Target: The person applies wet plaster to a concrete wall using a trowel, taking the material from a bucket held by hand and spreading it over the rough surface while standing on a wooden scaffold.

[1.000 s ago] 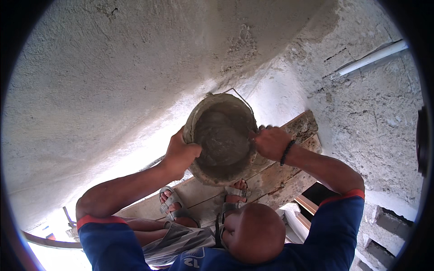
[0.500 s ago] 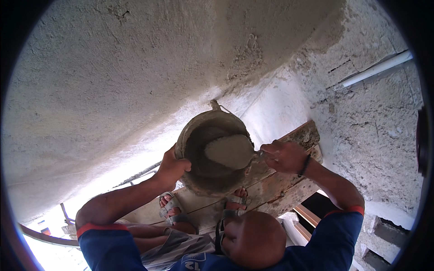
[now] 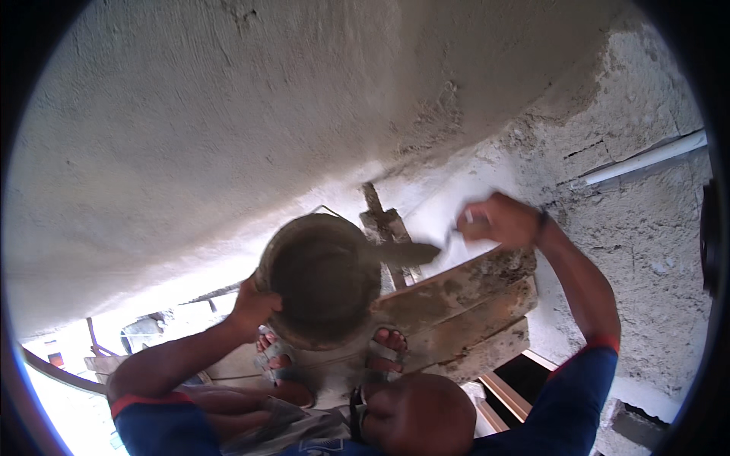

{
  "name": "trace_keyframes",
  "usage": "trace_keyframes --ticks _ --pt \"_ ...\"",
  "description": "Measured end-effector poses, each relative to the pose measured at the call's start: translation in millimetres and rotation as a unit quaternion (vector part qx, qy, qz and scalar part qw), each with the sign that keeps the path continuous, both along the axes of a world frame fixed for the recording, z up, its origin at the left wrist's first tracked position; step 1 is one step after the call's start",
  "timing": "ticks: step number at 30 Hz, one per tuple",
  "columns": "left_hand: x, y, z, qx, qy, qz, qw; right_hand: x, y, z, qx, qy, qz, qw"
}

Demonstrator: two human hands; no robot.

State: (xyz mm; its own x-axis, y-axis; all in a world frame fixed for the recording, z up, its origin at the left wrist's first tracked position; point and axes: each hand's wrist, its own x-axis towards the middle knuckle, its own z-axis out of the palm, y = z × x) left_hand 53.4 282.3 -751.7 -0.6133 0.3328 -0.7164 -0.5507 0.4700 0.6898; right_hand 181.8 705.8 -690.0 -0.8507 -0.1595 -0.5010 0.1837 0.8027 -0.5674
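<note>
My left hand [image 3: 254, 308] grips the left rim of a round, mortar-crusted bucket [image 3: 325, 336], its thumb over the edge. The inside of the bucket is dark, and how much it holds cannot be made out. My right hand [image 3: 503, 220], blurred by motion, is closed around the handle of a trowel [image 3: 408, 252]. The trowel's blade points left, its tip end at the bucket's right rim and the rest outside it. Grey stuff coats the blade.
I stand in sandals on wooden planks [image 3: 456, 319]. A rough plastered surface [image 3: 190, 152] fills the upper left. At the right is a rough wall [image 3: 639, 220] with a white pipe [image 3: 646, 158]. A mortar-covered wooden piece [image 3: 386, 228] stands behind the bucket.
My right hand has drawn the trowel out of the bucket, up and to the right, and the blade now shows narrower. The bucket has shifted left in my left hand.
</note>
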Motion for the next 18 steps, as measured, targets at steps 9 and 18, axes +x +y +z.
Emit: trace_keyframes --ticks 9,18 --pt "3 -10 1 -0.017 0.002 0.021 1.000 7 9 117 0.188 0.164 -0.107 0.962" --pt "16 79 26 0.055 0.020 -0.092 0.994 64 -79 11 0.336 0.250 0.058 0.906"
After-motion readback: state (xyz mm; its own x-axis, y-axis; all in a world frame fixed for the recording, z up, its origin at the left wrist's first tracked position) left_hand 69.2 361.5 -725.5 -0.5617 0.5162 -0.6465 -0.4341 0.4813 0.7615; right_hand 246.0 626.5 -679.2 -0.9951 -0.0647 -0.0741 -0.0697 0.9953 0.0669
